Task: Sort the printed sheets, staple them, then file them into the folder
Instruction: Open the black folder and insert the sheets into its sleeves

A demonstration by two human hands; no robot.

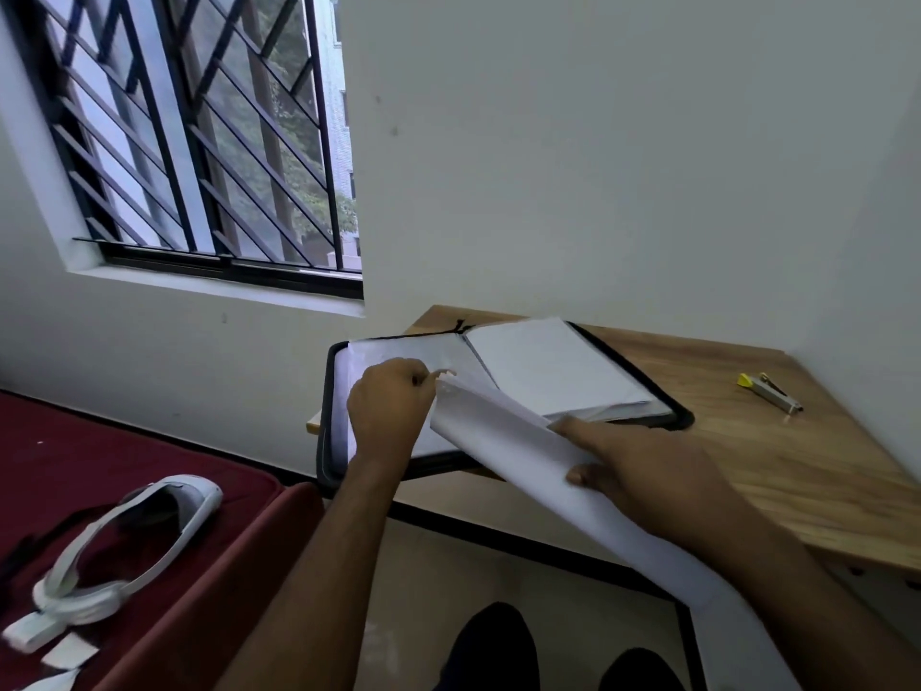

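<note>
A black zip folder (629, 372) lies open on the wooden desk (777, 456), its clear sleeves spread left and right. My left hand (386, 406) is over the left page and pinches the top edge of a bundle of white printed sheets (508, 451). My right hand (633, 466) grips the same bundle lower down, thumb on top. The sheets bend and hang off the desk's front edge toward me. A stapler (770, 391) with a yellow tip lies far right on the desk.
The folder's left half overhangs the desk's left edge. A white wall stands behind and right of the desk, a barred window (199, 142) to the left. A red bed (164, 541) at lower left carries a white headset strap (124, 546).
</note>
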